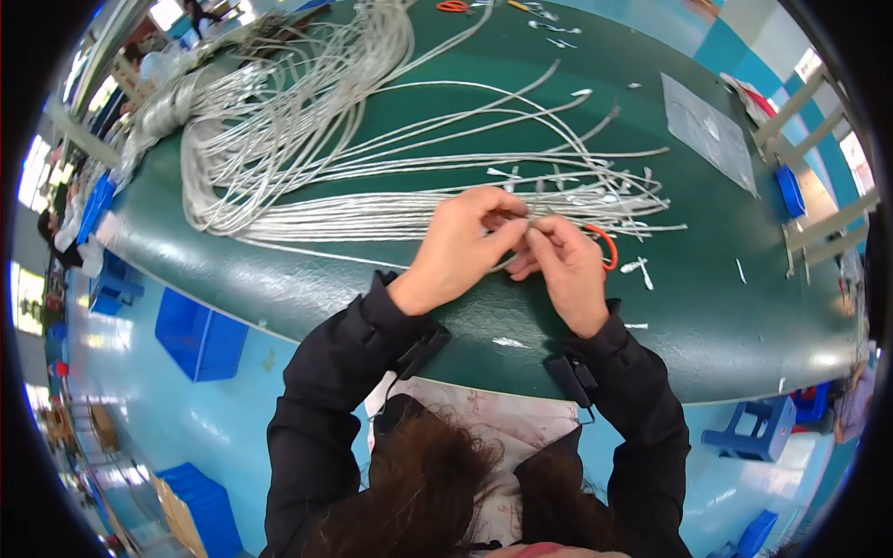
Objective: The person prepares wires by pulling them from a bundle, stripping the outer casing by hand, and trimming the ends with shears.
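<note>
A large bundle of silvery-white cables [335, 223] lies across the green table, looped at the left, with loose ends fanned out to the right. My left hand [465, 244] and my right hand [569, 274] meet in front of the bundle, both closed in a pinch. Between their fingertips is one thin silvery cable [503, 265], its tip mostly hidden by the fingers. Orange-handled scissors [610, 249] lie just behind my right hand and are partly covered by it. Small white foil-like scraps [636, 270] are strewn around the cable ends.
A clear plastic bag [709, 139] rests at the table's right. Another orange-handled tool [453, 6] lies at the far edge. A blue bin [198, 335] stands on the floor at left, and a blue stool [752, 430] at right.
</note>
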`<state>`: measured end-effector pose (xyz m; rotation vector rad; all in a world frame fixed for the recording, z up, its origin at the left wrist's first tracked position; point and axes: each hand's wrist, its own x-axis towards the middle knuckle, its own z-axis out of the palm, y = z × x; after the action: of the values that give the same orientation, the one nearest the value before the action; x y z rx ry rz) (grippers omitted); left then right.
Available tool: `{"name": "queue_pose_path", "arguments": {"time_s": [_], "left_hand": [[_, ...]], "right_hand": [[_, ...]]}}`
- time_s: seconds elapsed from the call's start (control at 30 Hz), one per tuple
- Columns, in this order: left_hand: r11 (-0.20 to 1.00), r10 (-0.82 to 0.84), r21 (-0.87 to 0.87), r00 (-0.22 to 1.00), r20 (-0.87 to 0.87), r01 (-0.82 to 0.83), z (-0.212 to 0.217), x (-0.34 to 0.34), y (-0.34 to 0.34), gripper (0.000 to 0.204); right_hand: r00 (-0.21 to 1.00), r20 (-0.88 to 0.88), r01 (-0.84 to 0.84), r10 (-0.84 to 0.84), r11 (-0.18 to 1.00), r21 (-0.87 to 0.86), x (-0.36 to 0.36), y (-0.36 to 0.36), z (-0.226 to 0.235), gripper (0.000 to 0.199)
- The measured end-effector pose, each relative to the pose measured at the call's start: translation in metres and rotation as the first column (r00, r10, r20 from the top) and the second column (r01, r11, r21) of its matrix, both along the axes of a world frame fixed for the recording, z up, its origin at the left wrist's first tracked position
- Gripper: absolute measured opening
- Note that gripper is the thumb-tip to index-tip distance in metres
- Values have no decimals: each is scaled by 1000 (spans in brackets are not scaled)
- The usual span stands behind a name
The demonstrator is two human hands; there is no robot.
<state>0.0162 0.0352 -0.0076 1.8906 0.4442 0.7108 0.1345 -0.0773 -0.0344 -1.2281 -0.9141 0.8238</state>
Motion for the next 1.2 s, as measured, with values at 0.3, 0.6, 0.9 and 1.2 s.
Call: {"name": "queue_pose_path", "arguments": {"time_s": [0.3,0.6,0.9,1.2], "left_hand": [[986,-13,164,979,205,-21,-21,16,-8,15],[987,123,67,960,252,-144,-22,7,-10,16],[998,55,-50,962,268,-43,-26,6,-10,15],[985,-88,-133,985,145,108,-18,-1,-1,11]], "right_hand": [[893,425,191,-148,980,-60,5,-23,-6,19],[987,95,138,-130,987,-87,-14,-6,-1,18],[995,40,92,-87,987,-130,-3,-11,-5,19],[992,-128,-1,-14,993,-115,-15,-8,14,18]]}}
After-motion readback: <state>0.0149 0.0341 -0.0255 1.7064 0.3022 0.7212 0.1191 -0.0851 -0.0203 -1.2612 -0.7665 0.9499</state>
